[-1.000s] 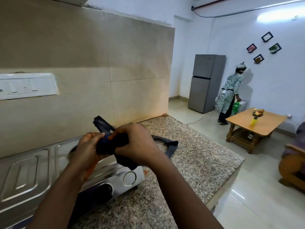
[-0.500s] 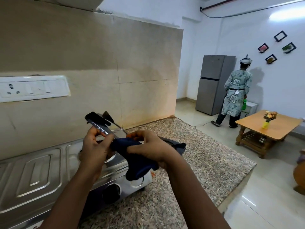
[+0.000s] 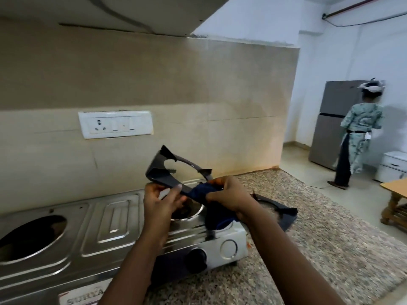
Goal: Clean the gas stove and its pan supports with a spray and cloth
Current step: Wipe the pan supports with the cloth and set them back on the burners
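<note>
A steel gas stove [image 3: 105, 230] stands on the granite counter [image 3: 330, 249], with two open burner wells and no supports on it. My left hand [image 3: 160, 199] grips a black pan support [image 3: 167, 172] by its near edge and holds it tilted up above the right burner. My right hand [image 3: 231, 197] grips a dark blue cloth [image 3: 204, 192] wrapped round the support's near bar; the cloth's tail hangs down below my wrist. A second black pan support [image 3: 284, 214] lies flat on the counter to the right of the stove. No spray bottle is in view.
A tiled backsplash with a white switch panel [image 3: 115, 124] rises behind the stove, under a hood overhead. Beyond the counter's end, a person [image 3: 356, 137] stands by a grey fridge [image 3: 334, 119]. A wooden table corner [image 3: 396, 194] shows at far right.
The view has swung left and closer to the stove. The pan support has been turned and raised in my left hand, and my right hand has slid the cloth along its bar.
</note>
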